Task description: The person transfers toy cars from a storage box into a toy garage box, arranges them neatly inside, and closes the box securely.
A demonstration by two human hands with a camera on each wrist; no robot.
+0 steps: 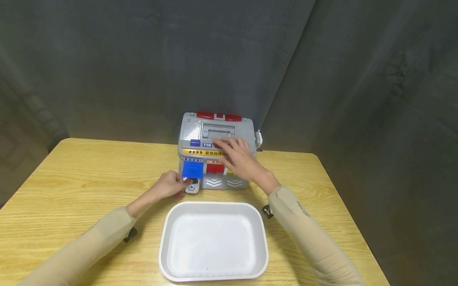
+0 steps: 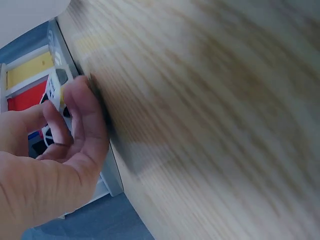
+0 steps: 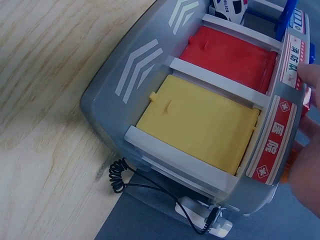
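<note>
at the toy garage [image 1: 217,157] front, left hand [image 1: 171,185] pinching toy car [image 1: 192,186], right hand [image 1: 239,158] flat, fingers straight

A wooden table [image 1: 71,178] bears a toy garage [image 1: 216,159] and white tray [image 1: 213,274].

We see the toy garage [image 1: 216,153] standing at the far middle of the table [image 1: 71,178], with the tray [image 1: 213,274] just before it on the near side. A toy car [image 1: 192,186] sits at the garage's left door [image 1: 192,169], between garage and tray. Our left hand [image 1: 171,184] touches that car; our right hand [image 1: 239,157] rests on the garage's top front. A coiled cord [image 3: 117,175] lies at the garage's right.
</note>
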